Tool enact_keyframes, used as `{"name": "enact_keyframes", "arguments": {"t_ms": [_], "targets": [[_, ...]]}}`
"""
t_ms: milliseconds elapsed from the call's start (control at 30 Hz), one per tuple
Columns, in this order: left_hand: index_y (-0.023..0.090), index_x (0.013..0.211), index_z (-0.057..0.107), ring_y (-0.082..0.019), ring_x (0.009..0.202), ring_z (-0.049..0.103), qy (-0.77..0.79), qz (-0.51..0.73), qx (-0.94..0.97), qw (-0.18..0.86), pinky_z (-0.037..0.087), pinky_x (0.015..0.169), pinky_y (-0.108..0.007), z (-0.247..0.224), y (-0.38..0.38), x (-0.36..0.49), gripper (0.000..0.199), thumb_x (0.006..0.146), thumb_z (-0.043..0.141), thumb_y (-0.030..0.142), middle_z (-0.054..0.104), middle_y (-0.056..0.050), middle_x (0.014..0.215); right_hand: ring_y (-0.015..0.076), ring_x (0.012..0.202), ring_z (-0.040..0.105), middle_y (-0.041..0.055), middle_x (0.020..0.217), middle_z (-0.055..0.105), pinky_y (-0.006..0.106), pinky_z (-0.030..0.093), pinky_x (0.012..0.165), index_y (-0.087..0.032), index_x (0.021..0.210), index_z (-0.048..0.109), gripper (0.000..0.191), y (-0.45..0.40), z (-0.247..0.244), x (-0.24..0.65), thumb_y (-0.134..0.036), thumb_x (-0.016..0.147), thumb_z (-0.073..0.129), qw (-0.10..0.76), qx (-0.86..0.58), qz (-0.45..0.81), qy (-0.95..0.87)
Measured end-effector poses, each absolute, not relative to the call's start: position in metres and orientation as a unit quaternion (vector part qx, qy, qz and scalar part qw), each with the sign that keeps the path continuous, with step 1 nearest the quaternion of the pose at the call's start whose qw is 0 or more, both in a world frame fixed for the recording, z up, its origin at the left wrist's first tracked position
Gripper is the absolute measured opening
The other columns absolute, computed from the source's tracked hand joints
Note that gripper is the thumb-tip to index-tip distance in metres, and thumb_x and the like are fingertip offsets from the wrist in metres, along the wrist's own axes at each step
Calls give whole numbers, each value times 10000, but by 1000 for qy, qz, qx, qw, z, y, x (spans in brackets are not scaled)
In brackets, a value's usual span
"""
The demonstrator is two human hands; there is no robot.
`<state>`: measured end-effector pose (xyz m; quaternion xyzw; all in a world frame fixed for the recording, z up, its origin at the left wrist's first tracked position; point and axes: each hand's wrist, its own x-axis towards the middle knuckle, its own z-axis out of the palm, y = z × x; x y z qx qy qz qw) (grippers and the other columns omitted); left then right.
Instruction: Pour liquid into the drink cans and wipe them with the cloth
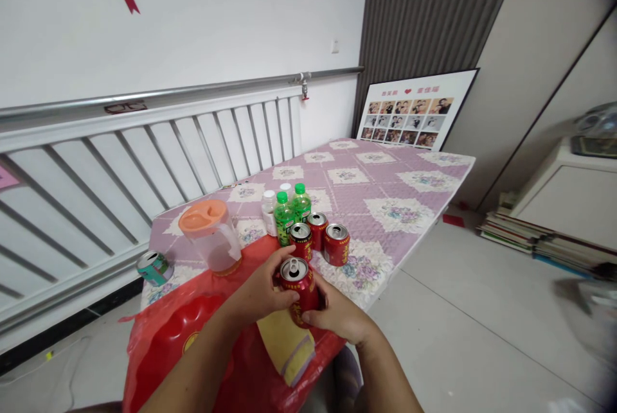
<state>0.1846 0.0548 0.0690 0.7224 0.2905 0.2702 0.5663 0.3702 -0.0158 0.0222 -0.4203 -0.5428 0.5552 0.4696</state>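
Observation:
Both hands are wrapped round a red drink can (304, 296) with yellow lettering and an opened top, tilted slightly. My left hand (270, 284) grips its upper left side, fingers behind it and thumb in front. Lower on the right side, my right hand (338, 315) closes on it. Below the can a yellow cloth (288, 349) with a greyish stripe lies over a red plastic sheet (258, 361). Just beyond stand several similar red cans, one (301, 241) right behind my left fingers and another (337, 246) to the right.
Green-capped bottles (284, 215) and white-capped bottles (269, 210) stand behind the cans. To the left are a clear pitcher (219, 249) with an orange lid, a teal can (153, 269) and a red scalloped tray (176, 322). A flowered cloth covers the table (380, 175); a radiator (144, 169) lines the wall.

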Motion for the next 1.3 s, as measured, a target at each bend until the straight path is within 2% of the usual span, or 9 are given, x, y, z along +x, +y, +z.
{"name": "enact_keyframes", "arguments": {"t_ms": [167, 233, 300, 400, 533, 633, 967, 1167, 1300], "targets": [[205, 1443, 424, -286, 1208, 614, 341, 330, 731, 490, 511, 1026, -424, 55, 52, 201, 817, 674, 697, 159, 595, -113, 1372, 263, 1335, 540, 73, 1431, 596, 453, 417, 1131, -243, 1420, 494, 768, -13, 19, 373, -160, 702, 755, 517, -425, 524, -527], [200, 1437, 430, -287, 1230, 596, 369, 358, 739, 436, 492, 1046, -439, 46, 52, 210, 813, 669, 691, 138, 578, -123, 1387, 274, 1337, 540, 91, 1444, 584, 467, 429, 1118, -228, 1392, 510, 740, -12, 12, 378, -210, 699, 769, 527, -453, 509, -508], [191, 1433, 427, -282, 1236, 587, 389, 383, 743, 386, 471, 1064, -453, 36, 54, 221, 802, 678, 694, 146, 579, -131, 1368, 282, 1265, 595, 95, 1347, 653, 466, 478, 1058, -224, 1343, 540, 688, -11, 2, 385, -243, 692, 762, 525, -521, 456, -495], [160, 1418, 430, -284, 1260, 551, 410, 411, 740, 340, 414, 1113, -470, 26, 57, 237, 787, 680, 703, 160, 575, -142, 1329, 258, 957, 694, 58, 1043, 743, 422, 541, 874, -219, 1184, 601, 512, -12, -11, 396, -243, 687, 720, 475, -644, 336, -496], [180, 1394, 455, -290, 1284, 512, 426, 423, 740, 304, 374, 1139, -476, 19, 58, 255, 757, 682, 712, 159, 554, -125, 1303, 191, 656, 602, -19, 703, 648, 319, 472, 653, -224, 838, 569, 127, -14, -16, 403, -227, 727, 631, 431, -681, 295, -513], [220, 1386, 459, -287, 1287, 508, 428, 422, 745, 288, 388, 1128, -470, 14, 57, 265, 738, 698, 720, 165, 549, -106, 1298, 171, 632, 564, -35, 650, 610, 283, 423, 627, -237, 703, 509, 111, -14, -15, 400, -194, 720, 611, 411, -679, 294, -532], [203, 1355, 476, -314, 1302, 476, 455, 418, 740, 268, 362, 1137, -511, 2, 64, 286, 668, 739, 733, 221, 518, -124, 1320, 203, 752, 624, 37, 809, 675, 292, 432, 701, -191, 817, 607, 130, -9, -12, 390, -105, 720, 595, 354, -693, 275, -564], [212, 1360, 453, -289, 1322, 476, 457, 429, 723, 289, 363, 1149, -465, -2, 60, 278, 695, 724, 734, 205, 498, -115, 1342, 223, 821, 654, 74, 879, 697, 297, 446, 742, -172, 861, 650, 101, -8, -12, 391, -127, 774, 626, 314, -716, 263, -565], [199, 1288, 449, -260, 1216, 551, 493, 432, 688, 310, 443, 1065, -448, -14, 56, 268, 605, 732, 683, 165, 539, -109, 1269, 232, 879, 665, 108, 948, 710, 293, 453, 784, -158, 882, 683, 100, -8, -13, 392, -135, 802, 626, 285, -736, 251, -560]]}}
